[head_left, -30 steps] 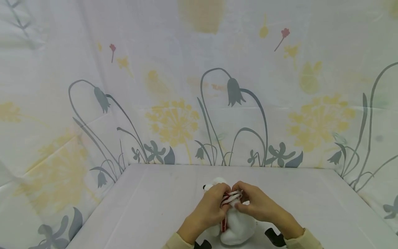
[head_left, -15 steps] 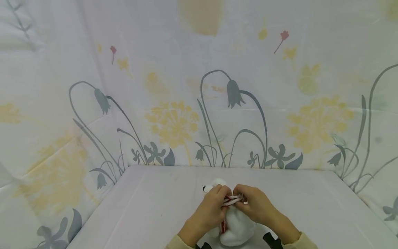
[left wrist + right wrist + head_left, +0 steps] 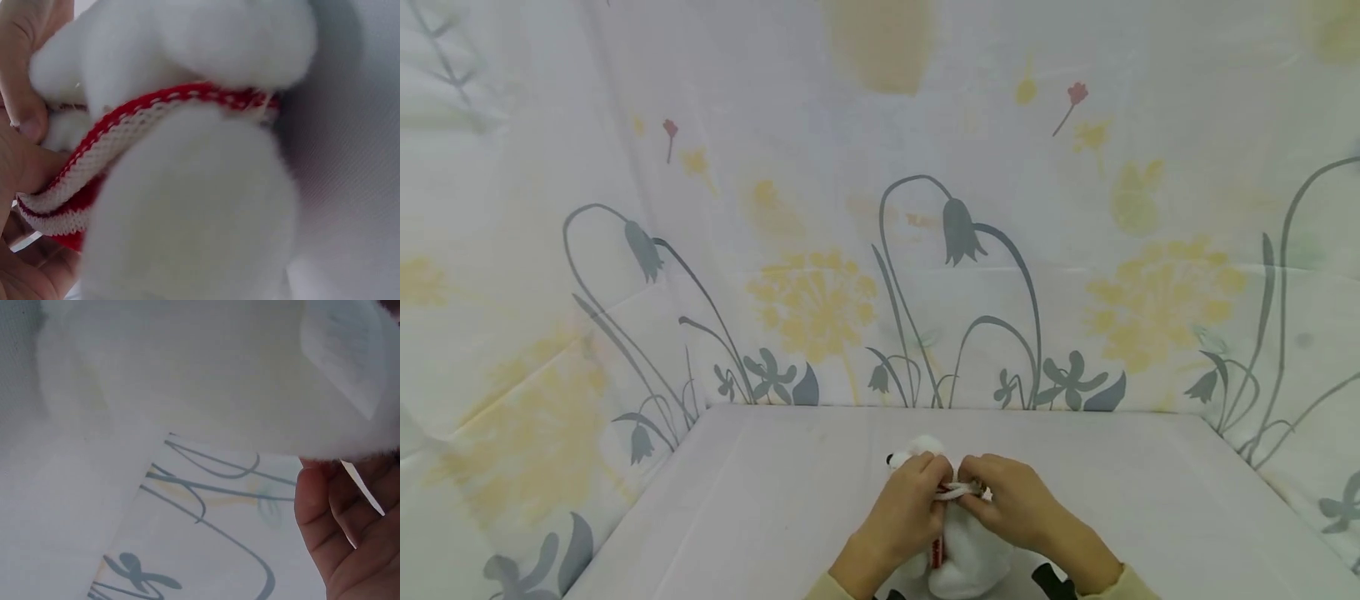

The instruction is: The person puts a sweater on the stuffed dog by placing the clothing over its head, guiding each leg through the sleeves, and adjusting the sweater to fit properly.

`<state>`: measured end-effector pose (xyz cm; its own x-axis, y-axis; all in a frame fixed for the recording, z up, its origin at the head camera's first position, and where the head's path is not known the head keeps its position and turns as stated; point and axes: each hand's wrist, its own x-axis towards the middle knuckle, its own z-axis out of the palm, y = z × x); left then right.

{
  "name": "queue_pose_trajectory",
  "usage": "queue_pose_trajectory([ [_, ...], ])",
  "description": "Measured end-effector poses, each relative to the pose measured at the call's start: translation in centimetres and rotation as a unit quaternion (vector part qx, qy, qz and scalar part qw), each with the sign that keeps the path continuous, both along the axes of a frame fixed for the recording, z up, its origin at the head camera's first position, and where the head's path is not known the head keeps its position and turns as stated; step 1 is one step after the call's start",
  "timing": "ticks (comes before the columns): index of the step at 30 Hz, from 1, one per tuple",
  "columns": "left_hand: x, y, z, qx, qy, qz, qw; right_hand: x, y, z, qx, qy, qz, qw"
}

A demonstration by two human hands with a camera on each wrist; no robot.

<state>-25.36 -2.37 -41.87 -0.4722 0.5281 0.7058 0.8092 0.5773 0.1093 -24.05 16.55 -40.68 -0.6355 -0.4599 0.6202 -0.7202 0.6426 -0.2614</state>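
White plush in the head view: one toy (image 3: 973,554), lower centre of the tabletop (image 3: 790,467); one scarf (image 3: 955,492) pinched narrowly between left hand (image 3: 912,500) and right hand (image 3: 1013,498), two grips. Now showing less red there than a second ago: gathered slimmer, probably mid-adjustment. Left wrist view: red-and-white across mid-frame, pinched at left. Right wrist view: plush up top, right hand lower right, hold hidden.

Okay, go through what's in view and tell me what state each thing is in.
Plush toy: on the table, nose toward the person's left, partly hidden by hands.
Scarf: against the toy, one stretch held between the hands; knotted or not, unclear.
Left hand: fingers curled, gripping the scarf.
Right hand: fingers curled, pinching the scarf.
Table: covered in white.
Floral cloth: hanging behind, creased.
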Motion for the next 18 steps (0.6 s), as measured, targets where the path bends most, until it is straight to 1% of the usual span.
queue_pose_trajectory([
  [3,0.0,0.0,-0.1,0.012,-0.004,0.008,0.9999,0.0,0.5,0.2,-0.013,-0.036,0.014,0.999],
  [6,0.1,-0.2,0.0,0.033,-0.029,0.007,0.9990,-0.2,0.7,0.4,-0.030,-0.066,0.047,0.996],
  [8,0.1,-0.4,0.1,0.043,-0.046,0.002,0.9980,-0.4,0.8,0.4,-0.048,-0.076,0.067,0.994],
  [9,0.1,-0.4,0.2,0.046,-0.052,-0.001,0.9976,-0.5,0.8,0.5,-0.056,-0.078,0.071,0.993],
  [10,0.1,-0.5,0.2,0.048,-0.058,-0.006,0.9972,-0.6,0.8,0.5,-0.063,-0.080,0.071,0.992],
  [12,0.1,-0.5,0.3,0.043,-0.064,-0.019,0.9968,-0.7,0.8,0.4,-0.076,-0.089,0.059,0.991],
  [15,0.1,-0.5,0.3,0.028,-0.070,-0.040,0.9964,-0.8,1.0,0.4,-0.082,-0.128,0.038,0.988],
  [18,0.2,-0.4,0.3,0.024,-0.080,-0.066,0.9943,-0.8,1.3,0.4,-0.071,-0.167,0.024,0.983],
])
